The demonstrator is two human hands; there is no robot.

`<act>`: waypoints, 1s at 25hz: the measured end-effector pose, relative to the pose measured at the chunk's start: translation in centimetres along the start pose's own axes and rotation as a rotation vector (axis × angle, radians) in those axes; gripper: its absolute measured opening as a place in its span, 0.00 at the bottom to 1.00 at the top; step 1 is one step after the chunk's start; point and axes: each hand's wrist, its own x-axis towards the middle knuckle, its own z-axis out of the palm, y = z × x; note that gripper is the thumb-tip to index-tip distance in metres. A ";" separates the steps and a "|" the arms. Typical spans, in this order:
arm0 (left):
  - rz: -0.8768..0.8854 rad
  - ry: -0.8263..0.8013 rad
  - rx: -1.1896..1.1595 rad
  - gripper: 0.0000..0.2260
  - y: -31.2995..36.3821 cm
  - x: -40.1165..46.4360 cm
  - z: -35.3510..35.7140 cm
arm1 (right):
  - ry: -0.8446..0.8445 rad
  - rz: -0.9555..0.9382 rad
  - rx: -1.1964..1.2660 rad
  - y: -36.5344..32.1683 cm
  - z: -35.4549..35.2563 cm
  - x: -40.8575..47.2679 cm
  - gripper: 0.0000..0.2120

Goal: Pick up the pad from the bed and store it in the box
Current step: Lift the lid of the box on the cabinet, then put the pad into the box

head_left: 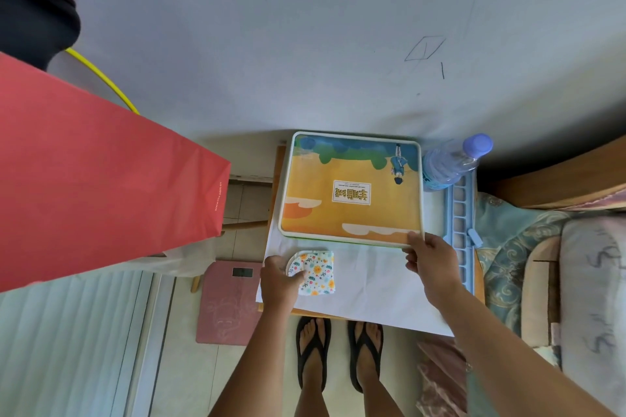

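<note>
A small pad [318, 271] with a flower print on white lies on the white sheet of a small table [372, 284]. My left hand [279, 279] grips the pad's left edge, thumb on top. Behind it sits a flat box [350, 189] with a closed orange, blue and green cartoon lid. My right hand [428, 259] pinches the lid's near right corner.
A clear water bottle with a blue cap [454, 159] and a light blue plastic rack [460, 223] stand right of the box. A red paper bag [101, 173] fills the left. A pink scale [230, 301] lies on the floor. Patterned bedding [548, 264] lies right. My feet in flip-flops stand below.
</note>
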 end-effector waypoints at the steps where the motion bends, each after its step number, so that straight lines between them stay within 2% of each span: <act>1: 0.000 0.009 0.032 0.20 -0.1 0.2 0.4 | -0.030 -0.003 0.028 0.1 -0.3 -0.2 0.09; 5: 0.013 0.006 0.056 0.08 -0.7 0.4 0.8 | -0.056 0.026 0.120 0.1 -0.5 -0.7 0.10; 12: 0.027 0.000 -0.207 0.05 -3.2 -1.6 -3.2 | -0.071 0.035 0.108 1.6 -3.1 -4.4 0.10; 16: 0.035 0.049 -0.226 0.05 -3.0 -2.9 -6.0 | -0.061 0.085 0.138 3.3 -6.7 -7.0 0.10; 19: 0.106 0.113 -0.174 0.04 -1.2 -3.8 -7.4 | -0.034 0.145 0.164 4.8 -10.8 -8.7 0.10; 25: 0.190 0.145 -0.285 0.13 5.8 -3.8 -5.4 | 0.114 0.159 0.224 5.9 -18.1 -10.4 0.03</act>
